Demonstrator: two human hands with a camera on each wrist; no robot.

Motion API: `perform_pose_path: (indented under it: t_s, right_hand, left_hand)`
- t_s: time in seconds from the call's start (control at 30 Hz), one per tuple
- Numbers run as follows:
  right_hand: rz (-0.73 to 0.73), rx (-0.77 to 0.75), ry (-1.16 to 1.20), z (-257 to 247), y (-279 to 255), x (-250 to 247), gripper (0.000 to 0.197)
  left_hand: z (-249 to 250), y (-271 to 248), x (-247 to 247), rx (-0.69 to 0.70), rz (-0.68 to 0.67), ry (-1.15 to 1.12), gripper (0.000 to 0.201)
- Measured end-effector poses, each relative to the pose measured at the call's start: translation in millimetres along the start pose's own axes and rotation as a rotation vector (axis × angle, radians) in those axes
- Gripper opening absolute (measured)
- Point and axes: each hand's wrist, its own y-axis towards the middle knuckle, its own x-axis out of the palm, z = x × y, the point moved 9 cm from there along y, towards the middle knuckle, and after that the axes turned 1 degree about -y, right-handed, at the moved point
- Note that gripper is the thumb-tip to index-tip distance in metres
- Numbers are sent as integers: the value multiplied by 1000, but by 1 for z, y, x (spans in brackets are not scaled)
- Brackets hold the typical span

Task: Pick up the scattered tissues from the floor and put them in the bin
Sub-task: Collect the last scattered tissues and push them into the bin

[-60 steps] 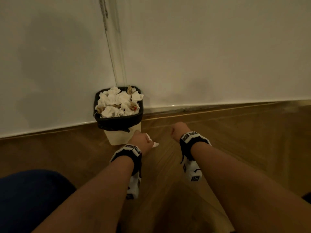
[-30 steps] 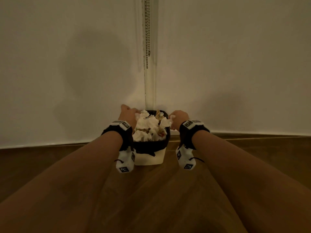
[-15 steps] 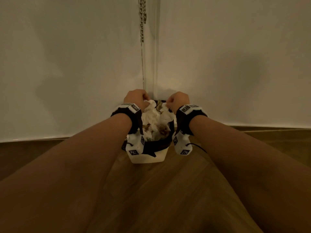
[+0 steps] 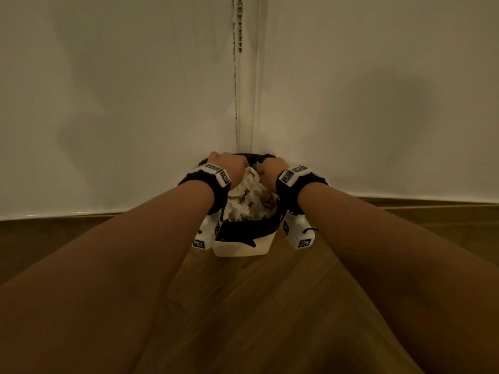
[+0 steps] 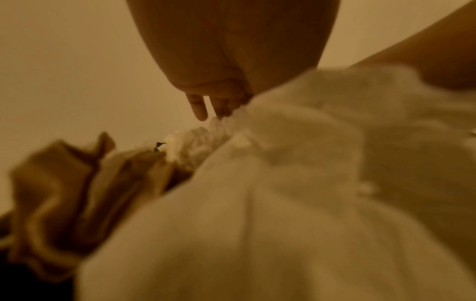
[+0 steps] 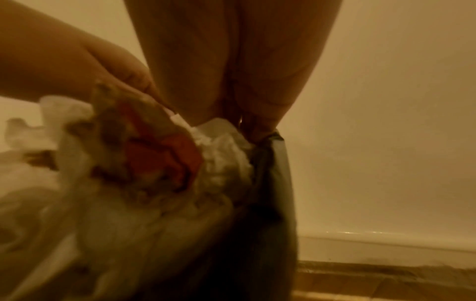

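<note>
Filling the bin (image 4: 244,247) well above its rim, the crumpled tissues (image 4: 249,197) form a white heap mixed with some brownish scraps and, in the right wrist view, a crumpled red-orange piece (image 6: 167,154). The bin is a small white one lined with a black bag (image 4: 247,229) whose edge folds over the rim, and it stands on the wooden floor (image 4: 243,306) in the corner, close against the white wall (image 4: 108,103). Both hands are down on the heap. The left hand (image 4: 229,166) has its fingers (image 5: 198,108) bent downward into the white tissue, pressing on or pinching the top of the pile; which of the two is not clear through the blur. The right hand (image 4: 271,170) has its fingers (image 6: 260,114) pointing down at the far right edge of the heap, touching tissue just beside the black bag, and whether they grasp anything cannot be told. A bead chain (image 4: 239,25) hangs down the wall directly above the bin. Both forearms reach forward over the floor, each wearing a black wrist strap with white marker blocks (image 4: 293,175).
</note>
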Motion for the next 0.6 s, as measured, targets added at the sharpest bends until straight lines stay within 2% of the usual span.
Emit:
perform_pose_path:
  t_s: [0.13, 0.2, 0.27, 0.37, 0.43, 0.5, 0.6]
  right_hand:
    - [-64, -39, -132, -5, 1, 8, 34]
    - [-46, -67, -144, -6, 1, 5, 33]
    - [19, -97, -136, -5, 2, -2, 31]
    - [249, -107, 33, 2, 3, -24, 29]
    - [383, -83, 178, 12, 0, -37, 27]
    - [418, -50, 281, 23, 0, -43, 25]
    - [332, 12, 278, 44, -7, -51, 30]
  left_hand:
    - [1, 2, 8, 6, -41, 22, 39]
    - [2, 3, 7, 16, -43, 47, 40]
    - [2, 4, 1, 30, 17, 49, 42]
    - [1, 4, -17, 34, 202, -48, 38]
    - [-2, 4, -26, 20, 275, -139, 32]
    - [-7, 6, -32, 0, 277, -198, 32]
    - [-18, -2, -41, -44, 192, -243, 35]
